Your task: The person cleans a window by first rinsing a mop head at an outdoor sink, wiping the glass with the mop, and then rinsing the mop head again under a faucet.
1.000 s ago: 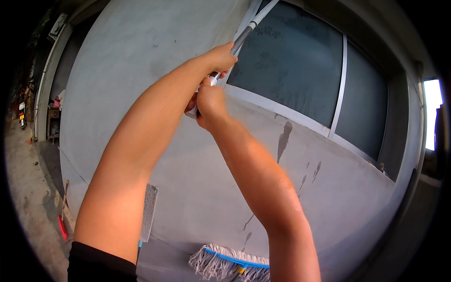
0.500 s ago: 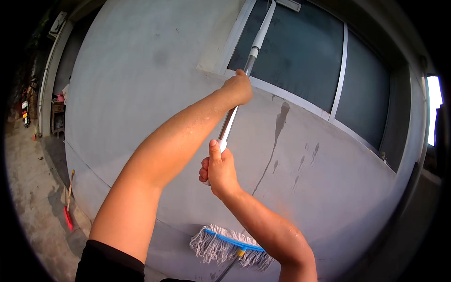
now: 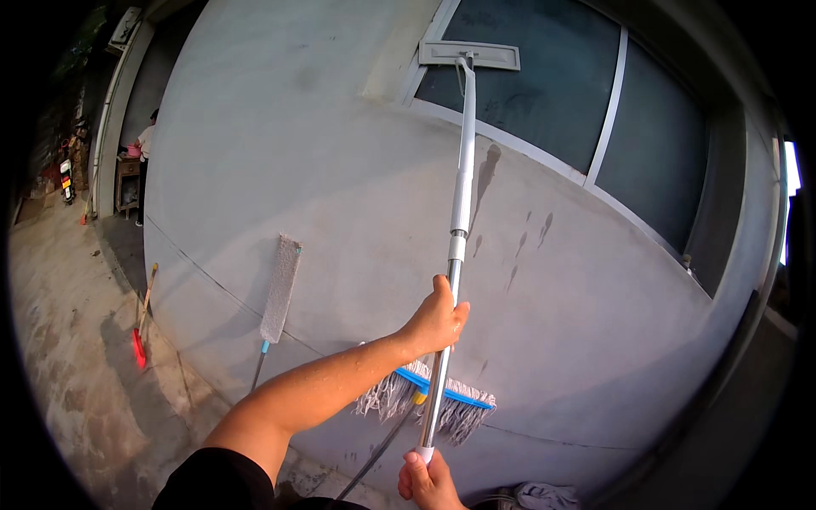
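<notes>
A long flat mop with a white and silver pole slants up across the view. Its rectangular pale head lies at the lower left part of the window, over the frame and glass. My left hand is closed round the silver part of the pole, partway down. Lower, my right hand grips the white end of the pole, thumb along it. Drops of water glisten on my left forearm. Behind the pole, a string mop with a blue bar leans head up against the grey wall.
A grey pad mop leans on the wall further left. A red broom stands beyond it on the concrete floor. Far left, a person is by a small wooden table. Grey cloth lies near the lower edge.
Both hands have drawn the flat mop down and toward me. Its head, mostly out of view before, now shows fully at the window's lower left. The grey pad mop has come into view.
</notes>
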Demonstrator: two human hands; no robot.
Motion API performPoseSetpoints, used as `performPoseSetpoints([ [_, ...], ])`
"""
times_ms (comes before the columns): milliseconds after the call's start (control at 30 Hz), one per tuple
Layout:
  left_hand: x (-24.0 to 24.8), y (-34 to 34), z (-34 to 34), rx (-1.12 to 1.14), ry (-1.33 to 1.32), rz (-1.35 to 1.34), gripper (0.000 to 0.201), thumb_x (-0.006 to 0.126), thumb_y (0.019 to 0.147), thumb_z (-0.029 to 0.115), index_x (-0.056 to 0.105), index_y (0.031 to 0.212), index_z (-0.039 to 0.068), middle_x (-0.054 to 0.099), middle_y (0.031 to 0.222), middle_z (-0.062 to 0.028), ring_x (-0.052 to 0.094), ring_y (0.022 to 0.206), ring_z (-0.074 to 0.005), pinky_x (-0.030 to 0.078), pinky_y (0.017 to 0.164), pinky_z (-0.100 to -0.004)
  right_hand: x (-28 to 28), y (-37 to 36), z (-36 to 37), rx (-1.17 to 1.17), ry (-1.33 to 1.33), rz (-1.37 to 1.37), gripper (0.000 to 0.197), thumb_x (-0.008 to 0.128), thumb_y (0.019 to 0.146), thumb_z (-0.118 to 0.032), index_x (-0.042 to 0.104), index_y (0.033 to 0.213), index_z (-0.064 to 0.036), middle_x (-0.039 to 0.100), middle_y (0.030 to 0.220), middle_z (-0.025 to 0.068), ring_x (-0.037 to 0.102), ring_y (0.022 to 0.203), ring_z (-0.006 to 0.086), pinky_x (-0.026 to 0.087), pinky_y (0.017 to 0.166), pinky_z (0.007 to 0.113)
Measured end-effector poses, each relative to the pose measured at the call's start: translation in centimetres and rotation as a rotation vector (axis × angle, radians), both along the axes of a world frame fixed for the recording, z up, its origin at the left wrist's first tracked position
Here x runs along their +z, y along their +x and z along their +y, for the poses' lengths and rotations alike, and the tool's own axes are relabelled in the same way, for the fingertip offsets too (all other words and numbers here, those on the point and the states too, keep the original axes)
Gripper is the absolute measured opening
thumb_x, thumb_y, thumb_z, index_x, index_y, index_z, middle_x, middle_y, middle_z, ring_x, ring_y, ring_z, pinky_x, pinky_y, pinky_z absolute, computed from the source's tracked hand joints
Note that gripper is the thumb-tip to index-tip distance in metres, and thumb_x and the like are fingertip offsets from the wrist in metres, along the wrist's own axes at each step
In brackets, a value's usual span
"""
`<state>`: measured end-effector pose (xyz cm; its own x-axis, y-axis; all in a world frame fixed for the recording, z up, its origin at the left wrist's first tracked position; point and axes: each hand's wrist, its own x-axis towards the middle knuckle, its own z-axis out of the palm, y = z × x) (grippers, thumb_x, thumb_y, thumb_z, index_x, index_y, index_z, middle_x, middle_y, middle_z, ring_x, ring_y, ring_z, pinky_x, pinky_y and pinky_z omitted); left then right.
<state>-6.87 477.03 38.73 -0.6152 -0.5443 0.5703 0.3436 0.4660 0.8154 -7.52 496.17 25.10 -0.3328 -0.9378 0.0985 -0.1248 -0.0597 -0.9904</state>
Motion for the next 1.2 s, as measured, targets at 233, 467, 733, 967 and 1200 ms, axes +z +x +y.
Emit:
performPoseSetpoints([
  [233, -3.3, -1.0, 7.4, -0.186, 0.237, 0.142, 0.028, 0.047, 0.087, 0.013, 0.022, 0.093, 0.001, 0.042, 0.070, -0.0085, 0.048, 0.042, -0.0121, 0.044, 0.037, -0.0275, -0.5, -0.5, 10.8, 0.090, 0.019, -0.217, 0.024, 0.042, 0.092, -0.022, 0.042, 0.073, -0.0074, 0.042, 0.048, 0.0028, 0.038, 0.036, 0.0116, 0.033, 0.036, 0.023],
  [467, 3.7, -3.2, 3.4, -0.346, 0.251, 0.280, 0.027, 0.046, 0.085, 0.009, 0.027, 0.102, 0.000, 0.042, 0.071, -0.0074, 0.046, 0.042, -0.0143, 0.042, 0.036, -0.0306, 4.0, -0.5, 5.8, -0.076, -0.343, -0.117, 0.024, 0.044, 0.092, -0.023, 0.039, 0.101, -0.0010, 0.043, 0.056, 0.0037, 0.039, 0.037, 0.0110, 0.032, 0.035, 0.023],
  [733, 17.5, -2.9, -5.8, -0.085, 0.174, 0.310, 0.025, 0.048, 0.088, 0.020, 0.032, 0.098, 0.003, 0.042, 0.074, -0.0053, 0.045, 0.050, -0.0114, 0.044, 0.040, -0.0286, 15.4, -2.4, -6.4, -0.140, -0.424, 0.235, 0.047, 0.047, 0.090, -0.014, 0.027, 0.130, 0.0013, 0.041, 0.058, -0.0004, 0.037, 0.041, 0.0055, 0.030, 0.035, 0.020],
  [967, 11.7, -1.0, -7.2, -0.126, 0.216, 0.241, 0.029, 0.046, 0.088, 0.016, 0.026, 0.105, 0.003, 0.039, 0.070, -0.0049, 0.042, 0.047, -0.0099, 0.043, 0.038, -0.0276, 8.9, -1.3, -6.9, -0.126, -0.318, 0.270, 0.058, 0.051, 0.089, -0.016, 0.020, 0.134, 0.0022, 0.048, 0.070, 0.0005, 0.044, 0.052, 0.0053, 0.038, 0.045, 0.020],
  [1200, 0.7, 0.8, -0.8, -0.389, 0.403, 0.241, 0.036, 0.043, 0.090, 0.012, 0.021, 0.118, 0.010, 0.038, 0.068, -0.0045, 0.042, 0.046, -0.0119, 0.041, 0.039, -0.0308, 1.5, 1.5, 2.5, 0.090, -0.329, -0.188, 0.062, 0.052, 0.087, -0.014, 0.017, 0.137, -0.0096, 0.040, 0.056, 0.0006, 0.032, 0.037, 0.0079, 0.026, 0.034, 0.019],
])
